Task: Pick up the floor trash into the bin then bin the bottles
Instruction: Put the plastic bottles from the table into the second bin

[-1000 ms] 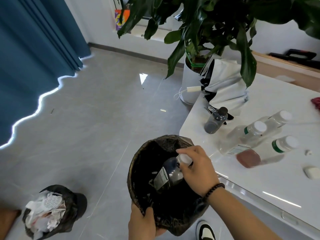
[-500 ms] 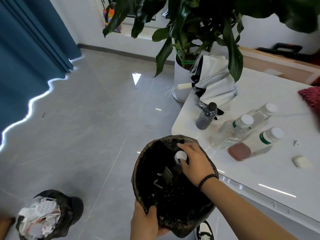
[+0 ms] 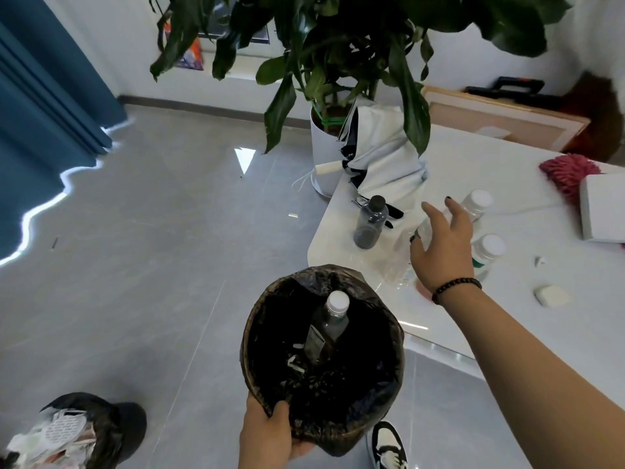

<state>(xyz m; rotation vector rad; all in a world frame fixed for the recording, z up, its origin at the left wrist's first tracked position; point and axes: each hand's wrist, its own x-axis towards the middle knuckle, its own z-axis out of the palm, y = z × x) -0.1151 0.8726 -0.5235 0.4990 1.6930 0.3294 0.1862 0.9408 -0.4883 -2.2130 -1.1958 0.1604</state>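
- Bin [image 3: 341, 431]: black-lined, held above the floor beside the table [image 3: 507, 319]; one white-capped bottle [image 3: 333, 319] stands inside.
- My left hand [image 3: 270, 434] clamps the bin's near rim.
- My right hand [image 3: 443, 245], fingers spread wide and empty, hovers over the table's clear bottles [image 3: 488, 248].

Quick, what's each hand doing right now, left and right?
Left hand: closed on the rim of the bin, holding it up.
Right hand: open and empty, fingers spread over the bottles on the table.
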